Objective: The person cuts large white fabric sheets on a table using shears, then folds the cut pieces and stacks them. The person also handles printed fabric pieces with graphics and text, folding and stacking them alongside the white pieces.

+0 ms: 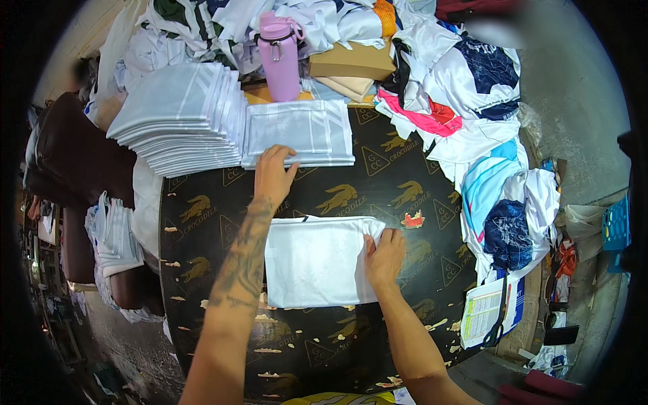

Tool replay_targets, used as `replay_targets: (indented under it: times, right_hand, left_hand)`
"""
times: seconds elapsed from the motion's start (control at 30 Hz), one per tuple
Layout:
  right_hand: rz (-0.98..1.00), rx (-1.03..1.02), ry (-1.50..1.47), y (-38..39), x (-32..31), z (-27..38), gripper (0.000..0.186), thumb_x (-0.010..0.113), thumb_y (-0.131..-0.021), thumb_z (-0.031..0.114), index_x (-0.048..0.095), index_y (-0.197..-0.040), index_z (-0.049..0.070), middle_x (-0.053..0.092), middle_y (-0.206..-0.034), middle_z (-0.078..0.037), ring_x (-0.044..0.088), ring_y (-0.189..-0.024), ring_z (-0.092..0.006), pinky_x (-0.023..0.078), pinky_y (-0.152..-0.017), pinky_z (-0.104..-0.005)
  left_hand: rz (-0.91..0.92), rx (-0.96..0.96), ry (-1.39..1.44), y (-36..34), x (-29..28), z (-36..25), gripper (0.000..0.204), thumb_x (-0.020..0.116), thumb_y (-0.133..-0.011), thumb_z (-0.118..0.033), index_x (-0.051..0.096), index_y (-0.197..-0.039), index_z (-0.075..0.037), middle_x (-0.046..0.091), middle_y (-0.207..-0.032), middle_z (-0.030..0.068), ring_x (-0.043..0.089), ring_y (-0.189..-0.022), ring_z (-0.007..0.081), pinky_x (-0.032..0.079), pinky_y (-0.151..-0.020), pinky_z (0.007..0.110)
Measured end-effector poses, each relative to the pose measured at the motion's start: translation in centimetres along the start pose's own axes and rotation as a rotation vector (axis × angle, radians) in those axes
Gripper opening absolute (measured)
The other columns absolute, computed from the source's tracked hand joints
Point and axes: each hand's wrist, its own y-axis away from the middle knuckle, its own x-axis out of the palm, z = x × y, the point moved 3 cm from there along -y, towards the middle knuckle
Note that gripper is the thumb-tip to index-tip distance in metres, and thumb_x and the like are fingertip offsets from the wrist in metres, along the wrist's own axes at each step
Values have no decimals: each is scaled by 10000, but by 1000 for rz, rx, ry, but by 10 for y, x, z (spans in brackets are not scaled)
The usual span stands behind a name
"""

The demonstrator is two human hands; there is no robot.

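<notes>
We have the white cloth (314, 263) lying folded near the middle of the desk (432, 297), well in from its near edge. Our right hand (385, 258) is at the cloth's right side, thumb and fingers appearing to pinch the corner nearer the far edge. Our left hand (273, 174) reaches past the cloth and lays its fingers over the near side of a folded bundle (297, 135); we cannot tell whether they grip it.

To work neatly, we would keep the right pinch light, draw that corner out until the side runs straight, and smooth toward it so no crease gets trapped. The left fingers should press gently, since a tug could skew the bundle or nudge the tall stack (182, 121) touching it.

Toward the far edge, the bottle (280, 64) and box (352, 62) limit any reach beyond the bundle. Loose garments (496, 196) crowd the right edge, with scissors (496, 331) on papers at the near right corner. Bare desk lies between those and the cloth, so sideways strokes have room; chipped patches toward the near edge might snag thin fabric.
</notes>
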Motion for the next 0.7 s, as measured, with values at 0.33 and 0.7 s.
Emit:
replay_targets:
  times: [0.33,0.7]
  right_hand:
    - [-455,-96,53,-125,-62,-83,440,717,-1003,271,596,-1382,82,617,-1417,-217,578,-1300,-469,483,-1033,-558]
    - [255,-339,162,-100,-28,-53,766,606,-1019,613,433,-1675,256,240,-1798,-142,169,-1634,-510,111,-1270,-738]
  left_hand:
    - [127,77,-160,-31,16,10,128,691,-1012,-180,705,-1023,-52,649,-975,108,604,-1019,352,468,-936,484]
    - [341,-28,16,269,-67,-88,117,700,-980,-130,703,-1018,-19,634,-1006,142,589,-1020,376,470,-957,498]
